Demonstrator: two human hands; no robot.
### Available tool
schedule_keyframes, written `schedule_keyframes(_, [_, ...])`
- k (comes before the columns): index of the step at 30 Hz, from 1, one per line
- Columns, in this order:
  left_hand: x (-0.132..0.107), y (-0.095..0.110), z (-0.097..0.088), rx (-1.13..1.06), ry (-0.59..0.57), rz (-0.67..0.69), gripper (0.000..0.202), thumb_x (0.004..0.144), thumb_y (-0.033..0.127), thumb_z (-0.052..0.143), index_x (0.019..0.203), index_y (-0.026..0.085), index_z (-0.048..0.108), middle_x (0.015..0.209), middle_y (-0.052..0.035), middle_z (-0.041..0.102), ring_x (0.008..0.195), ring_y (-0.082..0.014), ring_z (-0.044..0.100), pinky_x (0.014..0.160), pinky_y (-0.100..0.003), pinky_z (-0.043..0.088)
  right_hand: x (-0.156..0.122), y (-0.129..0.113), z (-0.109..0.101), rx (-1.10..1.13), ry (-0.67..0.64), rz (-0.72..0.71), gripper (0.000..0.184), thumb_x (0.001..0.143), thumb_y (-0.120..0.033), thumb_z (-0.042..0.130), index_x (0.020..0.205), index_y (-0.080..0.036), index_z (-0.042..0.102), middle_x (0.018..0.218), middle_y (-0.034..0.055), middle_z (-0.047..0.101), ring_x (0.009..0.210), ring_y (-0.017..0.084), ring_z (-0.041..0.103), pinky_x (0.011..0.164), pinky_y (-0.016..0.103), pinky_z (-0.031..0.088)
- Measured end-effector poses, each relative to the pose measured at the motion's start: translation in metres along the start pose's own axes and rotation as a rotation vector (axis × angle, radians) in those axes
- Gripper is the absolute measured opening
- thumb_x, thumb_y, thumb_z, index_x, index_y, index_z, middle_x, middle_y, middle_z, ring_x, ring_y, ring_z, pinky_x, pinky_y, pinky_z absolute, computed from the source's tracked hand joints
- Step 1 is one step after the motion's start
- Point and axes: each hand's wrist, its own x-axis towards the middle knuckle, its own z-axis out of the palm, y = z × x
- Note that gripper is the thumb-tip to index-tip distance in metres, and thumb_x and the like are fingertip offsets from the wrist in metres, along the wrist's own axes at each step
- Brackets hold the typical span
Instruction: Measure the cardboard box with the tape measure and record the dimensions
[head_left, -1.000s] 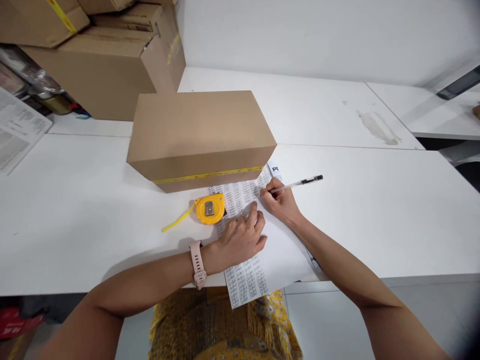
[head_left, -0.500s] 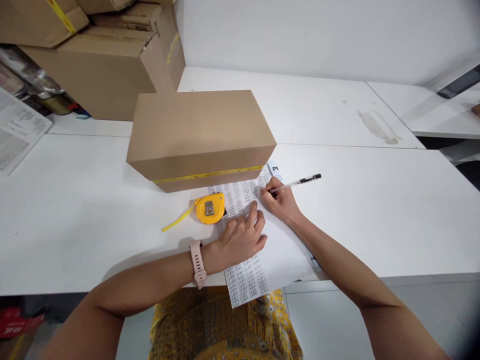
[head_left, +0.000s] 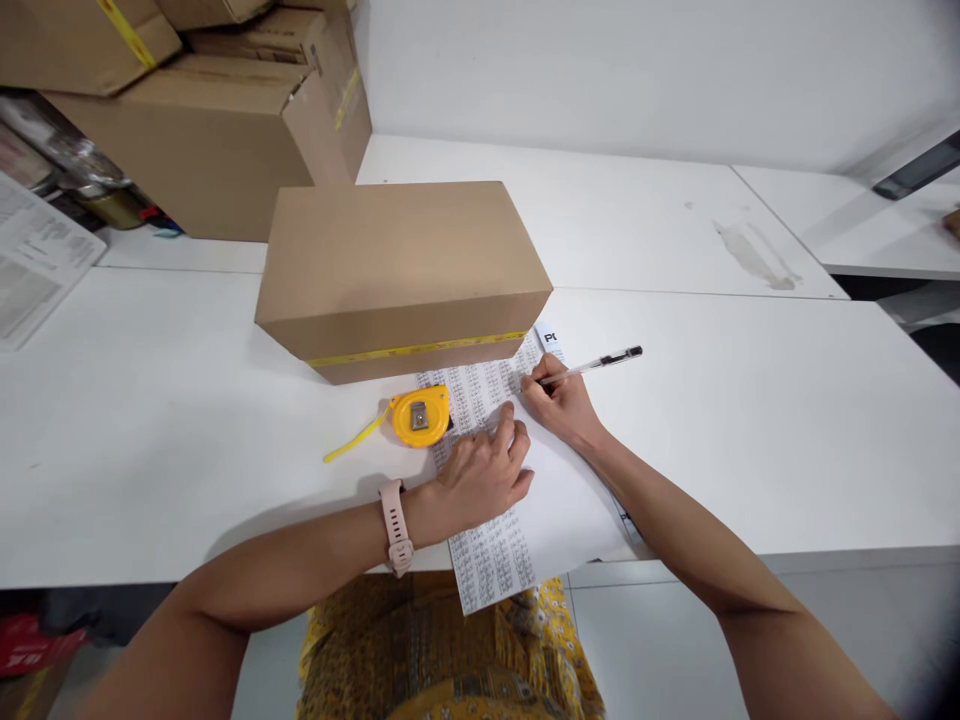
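Observation:
A pen with a clear barrel and dark end is pinched in my right hand, its tip at the paper. My left hand rests on the same sheet of paper, fingers loosely bent and apart, holding nothing. Columns of small handwriting cover the sheet's left part; the right part is blank. Just left of my left hand's fingers lies a yellow tape measure with a yellow strap, touching the sheet's edge. Behind it stands a closed cardboard box with yellow tape along its front, over the paper's far end.
Stacked cardboard boxes stand at the back left. A printed sheet lies at the far left. The white table has a stained patch at the back right and its front edge near my body.

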Motion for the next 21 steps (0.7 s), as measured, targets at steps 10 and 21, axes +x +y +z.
schedule_keyframes(10, [0.0003,0.0002,0.0004,-0.020,-0.032,0.005,0.057,0.102,0.044,0.048,0.144,0.007,0.051,0.157,-0.0275,0.041,0.085,-0.0256,0.073,0.061,-0.034,0.057,0.0007,-0.0020,-0.0020,-0.009,0.033,0.023,0.022,0.078,-0.026,0.062,0.066,-0.024,0.044,0.055,-0.0059,0.041,0.054,0.011,0.036,0.052,0.027,0.028])
schedule_keyframes(21, [-0.0005,0.0003,0.0073,-0.002,0.022,0.007,0.057,0.101,0.044,0.051,0.144,0.006,0.053,0.158,-0.0268,0.041,0.084,-0.0256,0.073,0.062,-0.035,0.059,0.0016,-0.0012,-0.0048,0.013,0.023,0.040,0.021,0.079,-0.028,0.062,0.067,-0.024,0.045,0.055,-0.0066,0.039,0.053,0.011,0.034,0.052,0.028,0.026])
